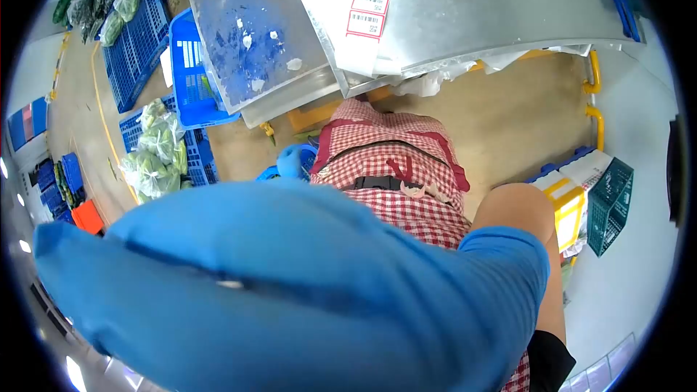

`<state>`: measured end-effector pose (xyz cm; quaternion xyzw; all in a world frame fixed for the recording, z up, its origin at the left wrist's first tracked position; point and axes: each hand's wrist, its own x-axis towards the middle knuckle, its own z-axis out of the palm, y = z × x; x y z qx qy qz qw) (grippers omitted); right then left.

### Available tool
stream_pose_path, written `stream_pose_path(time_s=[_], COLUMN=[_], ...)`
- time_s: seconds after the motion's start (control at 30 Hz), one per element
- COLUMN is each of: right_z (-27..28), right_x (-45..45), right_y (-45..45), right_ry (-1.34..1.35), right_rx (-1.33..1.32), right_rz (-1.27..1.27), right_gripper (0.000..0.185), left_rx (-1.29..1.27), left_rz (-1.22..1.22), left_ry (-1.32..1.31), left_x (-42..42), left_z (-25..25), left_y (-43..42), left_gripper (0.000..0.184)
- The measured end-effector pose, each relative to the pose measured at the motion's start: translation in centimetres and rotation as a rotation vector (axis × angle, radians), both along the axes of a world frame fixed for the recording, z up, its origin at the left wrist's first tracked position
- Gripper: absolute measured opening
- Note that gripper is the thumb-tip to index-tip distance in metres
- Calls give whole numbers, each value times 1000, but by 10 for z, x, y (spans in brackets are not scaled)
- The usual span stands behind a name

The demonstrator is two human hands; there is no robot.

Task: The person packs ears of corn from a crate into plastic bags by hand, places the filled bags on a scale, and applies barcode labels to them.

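Observation:
My right hand point(290, 268), in a blue glove, is very close to the camera and covers the lower middle of the head view. Its fingers stretch out toward the left with a narrow gap between them, and I see nothing held there. Far below it, beside the red-and-white checked apron point(396, 163), my left hand point(290, 162) shows as a small patch of blue glove. It is next to a blue basket point(268, 173); whether it touches the basket and how its fingers lie are hidden.
A steel table point(501, 7) bears a strip of barcode labels point(369, 11). Left of it is a wet metal surface point(261, 29) with white scraps. Bagged green vegetables point(156, 152) rest on blue crates point(200, 156). At right stand a green crate point(610, 207) and a yellow-and-white box point(568, 210).

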<state>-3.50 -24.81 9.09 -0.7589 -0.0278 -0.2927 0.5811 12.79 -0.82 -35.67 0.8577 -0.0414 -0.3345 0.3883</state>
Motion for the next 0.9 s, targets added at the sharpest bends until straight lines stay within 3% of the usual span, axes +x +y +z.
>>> stream_pose_path(time_s=[0.13, 0.17, 0.2, 0.27, 0.3, 0.37, 0.43, 0.5, 0.57, 0.63, 0.7, 0.77, 0.8, 0.9], right_z=[-41, -66, -99, -187, -245, -301, -337, -378, -420, -432, -441, -517, -548, -583], right_x=[-25, -34, -47, -99, -135, -204, -265, -332, -395, -438, -467, -519, -547, -597], right_y=[-55, -70, -81, -97, -101, -119, -140, -184, -246, -310, -387, -459, -486, -547], right_ry=[170, 308, 500, 899, 940, 1072, 1108, 1068, 998, 987, 1037, 1089, 1115, 923], right_rx=[-197, -162, -28, 429, 596, 989, 1216, 1157, 1005, 916, 877, 679, 585, 292], right_rz=[-403, -486, -503, -379, -326, -293, -610, -940, -1108, -1211, -1232, -1350, -1408, -1598], right_gripper=[51, 51, 51, 35, 33, 33, 34, 39, 43, 47, 50, 54, 57, 55], left_rx=[184, 179, 179, 110, 105, 156, 121, 159, 111, 201, 194, 336, 274, 359], left_rz=[-405, -383, -359, -73, 85, 85, 49, 148, 174, -161, 200, 180, 127, -138], left_ry=[3, 87, 169, 523, 711, 603, 544, 561, 554, 403, 642, 638, 572, 362], left_x=[18, 20, 23, 46, 51, 62, 71, 52, 23, -18, -74, -138, -159, -230], left_z=[1, 2, 3, -1, -4, -3, -15, 0, -3, 13, 21, 46, 21, 89], left_y=[4, 1, -2, -8, -6, -12, -6, -20, -26, -32, -51, -82, -64, -129], left_gripper=[24, 25, 26, 26, 27, 22, 21, 20, 19, 19, 19, 18, 18, 17])
